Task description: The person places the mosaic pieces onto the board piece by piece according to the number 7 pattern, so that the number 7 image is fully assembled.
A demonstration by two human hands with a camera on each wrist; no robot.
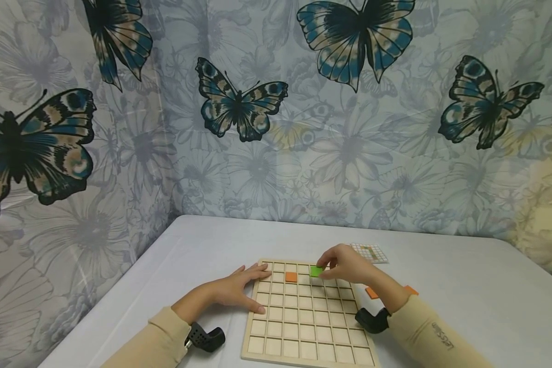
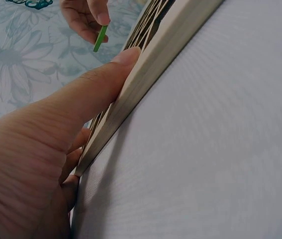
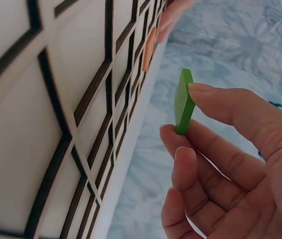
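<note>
A wooden grid board lies flat on the table, with one orange square tile in a cell near its far side. Just above the board's far right part, my right hand pinches a green square tile between thumb and fingers. The right wrist view shows that green tile held apart from the board's surface. My left hand rests on the board's left edge with fingers spread and straight. In the left wrist view its thumb lies against the wooden rim.
A small card with a printed coloured grid lies beyond the board's far right corner. More orange tiles lie right of the board, partly hidden by the right forearm. A white cloth covers the table, and a butterfly-patterned curtain hangs behind it.
</note>
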